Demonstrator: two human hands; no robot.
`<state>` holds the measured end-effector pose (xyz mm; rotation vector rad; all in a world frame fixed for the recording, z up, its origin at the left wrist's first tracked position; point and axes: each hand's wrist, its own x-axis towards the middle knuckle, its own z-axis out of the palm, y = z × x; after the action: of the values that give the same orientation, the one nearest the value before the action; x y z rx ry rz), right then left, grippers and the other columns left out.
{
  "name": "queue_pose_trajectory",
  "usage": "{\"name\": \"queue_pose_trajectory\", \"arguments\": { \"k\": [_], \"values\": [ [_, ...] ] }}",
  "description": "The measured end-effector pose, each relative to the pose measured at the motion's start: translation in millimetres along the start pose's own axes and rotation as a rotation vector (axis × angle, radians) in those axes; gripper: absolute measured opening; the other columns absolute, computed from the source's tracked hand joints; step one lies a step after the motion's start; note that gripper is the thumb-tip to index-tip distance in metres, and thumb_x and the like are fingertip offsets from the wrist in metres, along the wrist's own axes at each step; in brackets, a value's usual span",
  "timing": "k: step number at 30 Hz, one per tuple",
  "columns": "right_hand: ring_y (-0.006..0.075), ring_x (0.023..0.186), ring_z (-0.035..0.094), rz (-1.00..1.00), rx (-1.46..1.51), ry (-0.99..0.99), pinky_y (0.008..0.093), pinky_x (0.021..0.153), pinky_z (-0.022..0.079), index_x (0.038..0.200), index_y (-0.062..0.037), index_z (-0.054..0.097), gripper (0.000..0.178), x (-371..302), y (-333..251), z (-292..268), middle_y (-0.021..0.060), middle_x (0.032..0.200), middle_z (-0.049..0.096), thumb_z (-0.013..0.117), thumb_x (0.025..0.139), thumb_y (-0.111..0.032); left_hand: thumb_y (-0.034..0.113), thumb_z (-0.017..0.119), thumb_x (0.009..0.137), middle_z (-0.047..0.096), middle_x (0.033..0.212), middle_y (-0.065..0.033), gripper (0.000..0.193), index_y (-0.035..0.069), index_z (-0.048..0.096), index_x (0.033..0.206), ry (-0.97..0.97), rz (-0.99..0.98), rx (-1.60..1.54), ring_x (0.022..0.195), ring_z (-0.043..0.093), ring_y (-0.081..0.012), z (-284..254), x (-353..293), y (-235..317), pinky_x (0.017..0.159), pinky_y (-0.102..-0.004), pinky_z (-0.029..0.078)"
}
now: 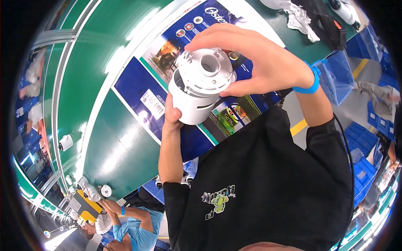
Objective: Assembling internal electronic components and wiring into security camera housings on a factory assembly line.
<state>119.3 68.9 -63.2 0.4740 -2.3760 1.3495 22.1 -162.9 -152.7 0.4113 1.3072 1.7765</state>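
Observation:
My left hand (172, 113) is wrapped round the lower side of a white cylindrical housing (193, 109), its thumb on the wall and most fingers hidden behind. The housing has a short dark slot in its side. Over its open top sits a tilted round white cap (217, 79) with a round hole in the middle and small screw holes around it. A dark gap shows between cap and housing on the left. My right hand (259, 58), with a blue wrist strap (310, 79), spans the cap's edge between thumb and fingers.
Beneath my hands a printed blue cardboard sheet (134, 83) lies on the green table (113, 150). Crumpled white paper (299, 21) and a white device (343, 10) are at the far right. A co-worker in a blue shirt (142, 234) handles a white part at lower left. Blue crates (364, 175) stand right.

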Motion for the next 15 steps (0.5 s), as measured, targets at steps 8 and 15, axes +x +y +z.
{"name": "queue_pose_trajectory", "arguments": {
  "k": [8, 15],
  "values": [
    [0.0304, 0.120, 0.047, -0.020, 0.003, -0.238, 0.0385, 0.100, 0.040, 0.126, -0.0043, 0.050, 0.065, -3, -3, -7, 0.0121, 0.127, 0.052, 0.072, 0.065, -0.001, 0.052, 0.078, 0.055, 0.046, 0.129, -0.0168, 0.107, -0.002, 0.033, 0.135, -0.064, 0.095, 0.113, 0.120, 0.048, -0.0286, -17, -3, -4, 0.101, -0.0408, 0.037],
    [0.0300, 0.121, 0.046, -0.054, 0.037, -0.214, 0.0374, 0.100, 0.041, 0.130, -0.0045, 0.046, 0.072, -6, -2, 1, 0.0113, 0.130, 0.049, 0.073, 0.063, 0.004, 0.053, 0.077, 0.056, 0.049, 0.125, -0.0154, 0.102, -0.003, 0.038, 0.132, -0.126, 0.068, 0.147, 0.118, 0.049, -0.0264, -19, -6, -1, 0.100, -0.0380, 0.037]
  ]
}}
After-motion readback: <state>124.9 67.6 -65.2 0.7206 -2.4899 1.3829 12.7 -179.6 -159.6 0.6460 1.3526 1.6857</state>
